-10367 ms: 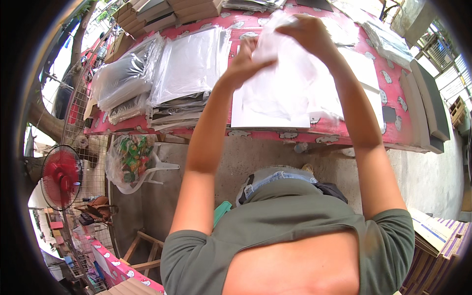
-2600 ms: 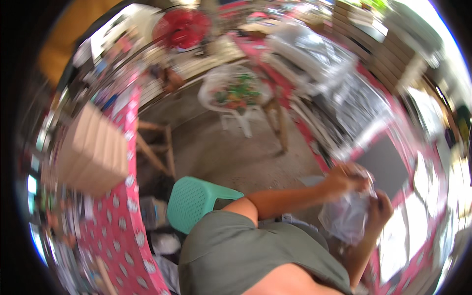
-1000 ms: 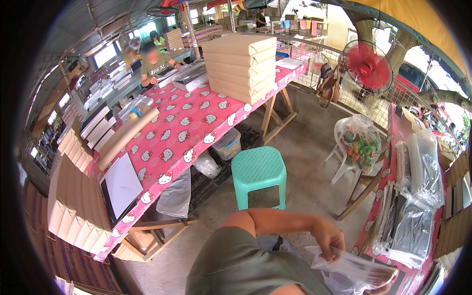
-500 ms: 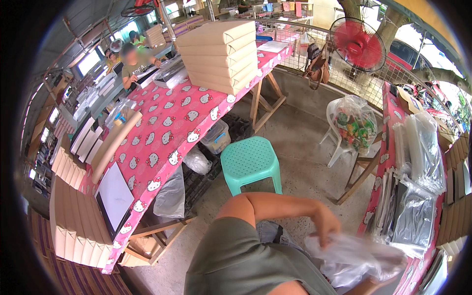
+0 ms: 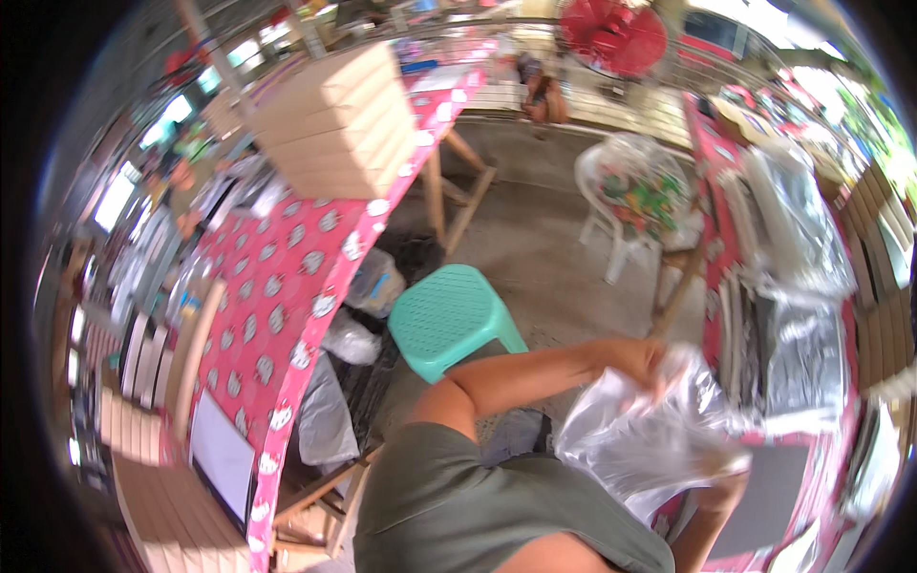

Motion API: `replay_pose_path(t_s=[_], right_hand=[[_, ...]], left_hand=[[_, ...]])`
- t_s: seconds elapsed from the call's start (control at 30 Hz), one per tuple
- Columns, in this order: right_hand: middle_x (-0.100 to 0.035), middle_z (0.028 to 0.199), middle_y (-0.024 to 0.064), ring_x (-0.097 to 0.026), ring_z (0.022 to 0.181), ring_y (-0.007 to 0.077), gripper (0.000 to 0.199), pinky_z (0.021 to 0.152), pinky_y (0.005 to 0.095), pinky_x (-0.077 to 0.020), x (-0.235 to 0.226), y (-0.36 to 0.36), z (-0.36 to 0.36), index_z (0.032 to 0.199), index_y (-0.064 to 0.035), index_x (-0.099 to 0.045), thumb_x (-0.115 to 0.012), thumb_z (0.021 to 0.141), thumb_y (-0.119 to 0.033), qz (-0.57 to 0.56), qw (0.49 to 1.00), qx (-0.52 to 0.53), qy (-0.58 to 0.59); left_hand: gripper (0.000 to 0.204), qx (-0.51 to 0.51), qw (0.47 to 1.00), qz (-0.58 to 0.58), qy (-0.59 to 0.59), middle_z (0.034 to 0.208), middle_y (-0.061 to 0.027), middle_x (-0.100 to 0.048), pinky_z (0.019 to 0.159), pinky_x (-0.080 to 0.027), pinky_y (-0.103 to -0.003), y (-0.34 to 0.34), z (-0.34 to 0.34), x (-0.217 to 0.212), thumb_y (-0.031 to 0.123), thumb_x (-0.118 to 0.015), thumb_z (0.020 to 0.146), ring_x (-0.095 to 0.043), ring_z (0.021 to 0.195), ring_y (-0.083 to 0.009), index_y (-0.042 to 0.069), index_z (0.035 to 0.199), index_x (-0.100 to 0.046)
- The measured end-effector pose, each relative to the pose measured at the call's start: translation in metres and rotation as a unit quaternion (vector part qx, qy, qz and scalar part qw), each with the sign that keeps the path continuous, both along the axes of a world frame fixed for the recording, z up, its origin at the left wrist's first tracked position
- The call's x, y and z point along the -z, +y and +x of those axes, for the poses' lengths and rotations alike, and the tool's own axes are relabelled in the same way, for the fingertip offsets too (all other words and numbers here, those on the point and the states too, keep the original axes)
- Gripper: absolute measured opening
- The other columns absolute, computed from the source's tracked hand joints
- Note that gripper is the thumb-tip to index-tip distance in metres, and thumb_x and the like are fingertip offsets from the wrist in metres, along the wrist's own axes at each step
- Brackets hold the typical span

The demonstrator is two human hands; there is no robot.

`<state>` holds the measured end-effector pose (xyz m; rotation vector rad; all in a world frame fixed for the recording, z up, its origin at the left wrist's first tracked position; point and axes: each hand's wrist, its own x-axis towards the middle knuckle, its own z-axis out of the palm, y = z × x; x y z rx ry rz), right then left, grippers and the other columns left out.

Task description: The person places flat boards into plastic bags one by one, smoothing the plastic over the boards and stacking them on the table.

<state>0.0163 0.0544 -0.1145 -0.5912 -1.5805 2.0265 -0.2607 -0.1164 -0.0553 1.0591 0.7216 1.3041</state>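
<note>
A clear plastic bag [image 5: 621, 435] is stretched between my hands, beside the right-hand table. Fingers of my left hand [image 5: 642, 365] pinch its upper edge, with the arm reaching across in front of me. Lower and to the right, my right hand [image 5: 723, 477] is closed on the bag's other side, partly blurred. Under and beside that hand lies a flat dark grey board [image 5: 772, 497] on the pink patterned cover. Farther along the table sit stacks of plastic-wrapped flat items [image 5: 804, 358] and a pile of clear plastic sleeves [image 5: 795, 220].
A green stool [image 5: 444, 320] stands ahead of me. To the left, a long pink-covered table [image 5: 258, 339] carries a tall stack of brown boxes [image 5: 334, 129] and a white sheet [image 5: 222, 444]. A white chair [image 5: 597, 181] holds a filled bag; a red fan [image 5: 611, 38] is behind.
My hands have lifted and spread the plastic bag, with the left hand moving up. The view has turned right, and the dark grey board now shows on the right table.
</note>
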Motion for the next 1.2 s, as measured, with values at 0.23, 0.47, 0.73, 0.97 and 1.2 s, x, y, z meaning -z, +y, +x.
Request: replay_pose_path(t_s=[0.23, 0.47, 0.73, 0.97, 1.2], right_hand=[[-0.060, 0.075, 0.0036, -0.054, 0.062, 0.0106, 0.036, 0.056, 0.0251, -0.0436, -0.018, -0.005, 0.040, 0.093, 0.0014, -0.058, -0.072, 0.070, -0.023, -0.027, 0.951, -0.296, -0.087], [-0.060, 0.093, 0.0169, -0.058, 0.084, 0.0263, 0.027, 0.071, 0.0369, -0.0488, 0.002, -0.044, 0.123, 0.092, 0.0056, -0.057, -0.053, 0.079, -0.018, 0.053, 0.997, -0.054, 0.032], [-0.055, 0.074, 0.0028, -0.048, 0.059, 0.0072, 0.023, 0.053, 0.0224, -0.0399, 0.002, -0.114, 0.177, 0.085, -0.0016, -0.053, -0.056, 0.082, -0.025, -0.095, 0.928, 0.346, -0.102], [-0.062, 0.079, 0.0109, -0.057, 0.065, 0.0144, 0.031, 0.062, 0.0241, -0.0450, 0.042, -0.115, 0.163, 0.097, 0.0063, -0.056, -0.065, 0.072, -0.010, 0.055, 0.768, 0.541, -0.339], [-0.055, 0.055, 0.0056, -0.046, 0.049, 0.0109, 0.023, 0.049, 0.0260, -0.0377, 0.053, -0.095, 0.140, 0.081, 0.0044, -0.063, -0.060, 0.074, -0.018, 0.180, 0.701, 0.482, -0.495]], left_hand=[[0.040, 0.178, 0.909, 0.127, -0.355, 0.080, -0.0073, -0.061, 0.063, -0.045, -0.032, 0.055, 0.015, 0.018, 0.042, -0.047, 0.084, -0.056, 0.067, -0.0172, 0.007, 0.103, -0.053], [0.047, 0.288, 0.920, 0.003, -0.265, 0.080, -0.0049, -0.059, 0.066, -0.046, -0.030, 0.124, 0.071, 0.001, 0.036, -0.057, 0.076, -0.055, 0.064, -0.0123, 0.007, 0.112, -0.049], [0.023, 0.134, 0.959, -0.170, -0.182, 0.085, -0.0047, -0.059, 0.063, -0.048, -0.026, 0.130, 0.117, 0.049, 0.021, -0.060, 0.081, -0.056, 0.072, -0.0123, 0.004, 0.096, -0.057], [0.022, -0.165, 0.968, -0.102, 0.160, 0.074, -0.0007, -0.056, 0.052, -0.044, -0.023, 0.140, 0.162, 0.099, 0.024, -0.059, 0.082, -0.053, 0.060, -0.0048, 0.004, 0.074, -0.054], [0.018, -0.238, 0.876, 0.058, 0.415, 0.063, -0.0175, -0.054, 0.049, -0.040, -0.034, 0.153, 0.156, 0.120, 0.015, -0.062, 0.076, -0.053, 0.052, -0.0284, -0.001, 0.072, -0.053]])
